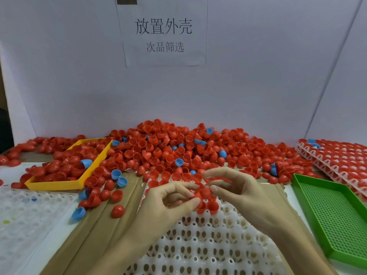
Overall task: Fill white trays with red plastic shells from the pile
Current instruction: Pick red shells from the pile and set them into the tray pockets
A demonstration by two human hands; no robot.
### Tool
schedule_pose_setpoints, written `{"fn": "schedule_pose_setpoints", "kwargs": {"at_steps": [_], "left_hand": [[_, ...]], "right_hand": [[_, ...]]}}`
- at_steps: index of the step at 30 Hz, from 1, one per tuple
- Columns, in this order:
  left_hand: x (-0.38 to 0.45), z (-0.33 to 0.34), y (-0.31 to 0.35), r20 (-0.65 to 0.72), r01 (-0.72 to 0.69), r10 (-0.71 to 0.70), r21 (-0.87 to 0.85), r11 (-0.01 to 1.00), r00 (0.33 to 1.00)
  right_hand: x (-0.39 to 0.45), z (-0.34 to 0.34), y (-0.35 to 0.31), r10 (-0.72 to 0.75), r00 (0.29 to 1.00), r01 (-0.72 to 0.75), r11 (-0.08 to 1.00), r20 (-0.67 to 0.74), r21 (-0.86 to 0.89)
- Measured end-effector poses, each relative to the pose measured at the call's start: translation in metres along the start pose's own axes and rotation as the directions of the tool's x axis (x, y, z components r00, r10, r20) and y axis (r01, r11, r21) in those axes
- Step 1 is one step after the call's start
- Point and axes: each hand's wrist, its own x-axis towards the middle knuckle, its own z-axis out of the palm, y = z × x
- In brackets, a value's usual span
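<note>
A big pile of red plastic shells point(168, 143), with a few blue ones mixed in, fills the back of the table. In front of me lies a white tray point(198, 245) with rows of holes; its far rows hold red shells point(212, 206), the near rows are bare. My left hand point(168, 203) pinches a red shell point(198, 195) between thumb and fingers over the tray's filled part. My right hand point(234, 187) is close beside it, fingers curled on a red shell point(206, 192), and its fingertips meet those of the left hand.
A yellow tray point(59, 184) holding red shells sits at left. A green perforated tray point(333, 215) lies at right, with stacked white trays of red shells point(337, 155) behind it. More white trays point(23, 215) lie at the near left. Loose blue shells point(117, 174) are scattered about.
</note>
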Motion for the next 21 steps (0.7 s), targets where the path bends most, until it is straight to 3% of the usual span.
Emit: {"fn": "schedule_pose_setpoints", "kwargs": {"at_steps": [6, 15, 21], "left_hand": [[-0.002, -0.006, 0.002, 0.168, -0.048, 0.04, 0.039, 0.998, 0.985], [0.008, -0.005, -0.01, 0.035, -0.185, 0.185, 0.362, 0.914, 0.982], [0.011, 0.013, -0.01, 0.073, -0.13, 0.111, 0.362, 0.923, 0.991]], "right_hand": [[-0.003, -0.006, -0.005, 0.012, 0.995, -0.016, 0.999, -0.098, -0.041], [0.001, -0.039, 0.012, 0.125, 0.91, -0.043, 0.977, -0.396, 0.211], [0.003, -0.049, 0.017, 0.163, 0.88, -0.016, 0.949, -0.447, 0.316]]}}
